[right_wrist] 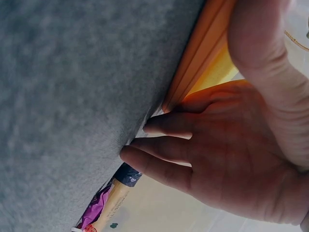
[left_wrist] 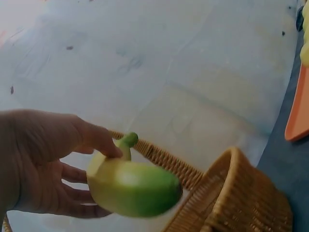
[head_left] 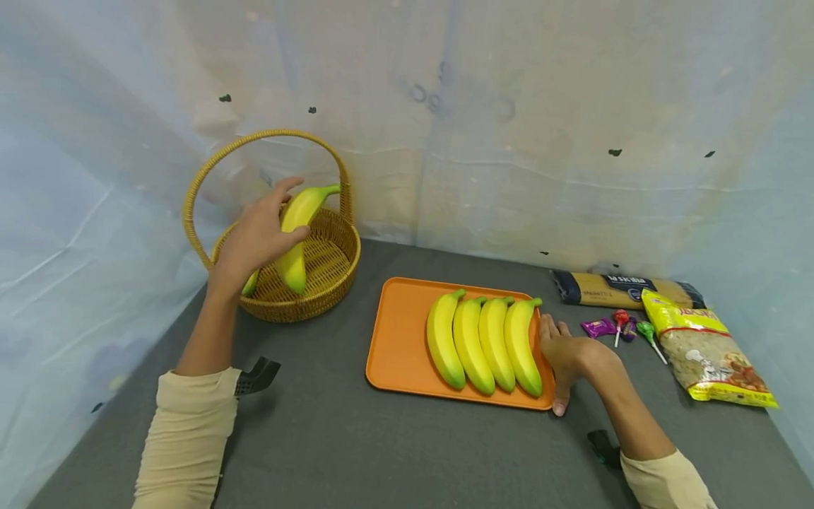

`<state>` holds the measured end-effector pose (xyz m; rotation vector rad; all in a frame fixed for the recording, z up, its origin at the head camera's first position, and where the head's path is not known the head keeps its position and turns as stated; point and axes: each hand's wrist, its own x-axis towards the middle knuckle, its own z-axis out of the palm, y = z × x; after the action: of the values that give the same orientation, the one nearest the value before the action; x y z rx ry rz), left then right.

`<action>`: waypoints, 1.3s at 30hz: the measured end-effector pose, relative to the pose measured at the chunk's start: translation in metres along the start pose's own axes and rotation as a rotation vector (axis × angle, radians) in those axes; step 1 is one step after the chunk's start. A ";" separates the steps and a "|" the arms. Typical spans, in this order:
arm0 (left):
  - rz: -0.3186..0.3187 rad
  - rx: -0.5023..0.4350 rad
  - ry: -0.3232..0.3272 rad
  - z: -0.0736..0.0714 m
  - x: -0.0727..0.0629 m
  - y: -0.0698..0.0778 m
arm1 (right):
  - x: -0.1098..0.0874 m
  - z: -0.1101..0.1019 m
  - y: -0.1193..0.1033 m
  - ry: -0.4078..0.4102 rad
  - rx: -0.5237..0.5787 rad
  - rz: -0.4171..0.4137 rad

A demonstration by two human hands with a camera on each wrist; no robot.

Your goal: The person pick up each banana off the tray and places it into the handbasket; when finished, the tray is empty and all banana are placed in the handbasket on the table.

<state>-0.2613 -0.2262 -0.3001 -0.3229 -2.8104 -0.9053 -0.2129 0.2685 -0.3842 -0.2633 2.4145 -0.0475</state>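
Observation:
My left hand grips a yellow banana with a green tip and stem, above the wicker basket. In the left wrist view the thumb lies over this banana and the fingers reach beneath it. Part of another banana shows inside the basket, mostly hidden behind my left wrist. Several bananas lie side by side on the orange tray. My right hand is at the tray's right edge, fingers extended and thumb near the front corner. In the right wrist view its palm holds nothing.
Right of the tray lie a pasta packet, a purple-wrapped candy, a red lollipop, a green lollipop and a yellow-edged food bag. The basket's tall handle arches over it. Pale sheeting stands behind.

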 end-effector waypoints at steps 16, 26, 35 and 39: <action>-0.084 0.220 -0.180 0.026 0.021 -0.056 | 0.006 0.003 0.002 -0.006 -0.002 0.006; -0.143 0.278 -0.202 0.051 0.015 -0.092 | 0.000 0.011 -0.002 -0.002 0.007 0.012; -0.128 0.322 -0.142 0.054 0.009 -0.100 | 0.000 0.017 -0.006 0.013 -0.022 0.015; -0.115 0.333 -0.122 0.053 0.011 -0.097 | 0.000 0.012 -0.004 0.016 -0.036 0.023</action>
<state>-0.3023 -0.2700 -0.3942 -0.1761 -3.0508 -0.4336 -0.2046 0.2646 -0.3926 -0.2526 2.4354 0.0039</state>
